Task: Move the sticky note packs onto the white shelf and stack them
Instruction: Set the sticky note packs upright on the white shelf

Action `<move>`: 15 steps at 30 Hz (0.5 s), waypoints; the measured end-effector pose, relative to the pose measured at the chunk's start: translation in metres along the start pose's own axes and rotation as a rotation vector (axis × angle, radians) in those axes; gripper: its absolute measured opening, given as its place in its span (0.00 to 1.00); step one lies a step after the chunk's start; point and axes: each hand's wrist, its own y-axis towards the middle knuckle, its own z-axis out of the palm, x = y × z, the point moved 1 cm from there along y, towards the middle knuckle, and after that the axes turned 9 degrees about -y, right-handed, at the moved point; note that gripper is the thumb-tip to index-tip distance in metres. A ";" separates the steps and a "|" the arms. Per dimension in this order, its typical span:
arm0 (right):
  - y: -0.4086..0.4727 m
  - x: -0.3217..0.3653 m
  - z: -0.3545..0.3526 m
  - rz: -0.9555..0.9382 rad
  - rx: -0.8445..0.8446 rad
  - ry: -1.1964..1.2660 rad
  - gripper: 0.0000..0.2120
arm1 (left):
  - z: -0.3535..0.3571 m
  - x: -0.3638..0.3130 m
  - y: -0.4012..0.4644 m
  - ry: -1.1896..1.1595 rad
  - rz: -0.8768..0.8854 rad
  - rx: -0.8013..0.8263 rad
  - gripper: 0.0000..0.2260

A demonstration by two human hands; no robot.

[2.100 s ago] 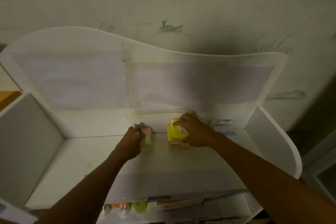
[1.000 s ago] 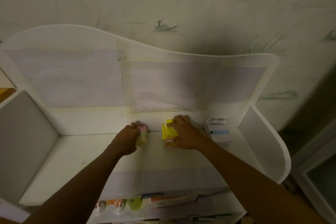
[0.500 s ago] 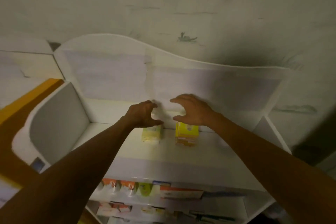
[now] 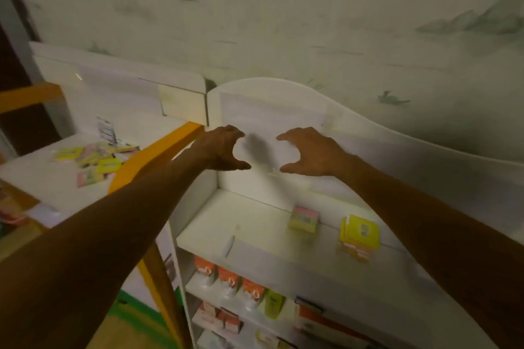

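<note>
White shelf (image 4: pixel 255 224) with a wavy back panel filled the centre and right of the frame; a pale tabletop (image 4: pixel 37 176) lay at left. Both hands hovered mid-frame, the left hand (image 4: pixel 218 150) and right hand (image 4: pixel 309 154) each with fingers spread and loosely curved, holding nothing. The loose sticky note packs (image 4: pixel 96 161) lay left of and below the left hand, the nearer one. A pastel stack (image 4: pixel 303 219) and a yellow stack (image 4: pixel 359 232) stood apart on the shelf at lower right, with open room around them.
</note>
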 end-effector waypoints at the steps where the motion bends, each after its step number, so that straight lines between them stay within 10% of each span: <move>1: 0.007 0.012 -0.003 -0.007 -0.002 -0.004 0.37 | -0.008 0.015 -0.006 0.008 -0.010 -0.009 0.39; 15: 0.121 0.238 -0.024 -0.063 -0.058 0.024 0.37 | -0.097 0.260 -0.109 0.088 -0.151 -0.070 0.42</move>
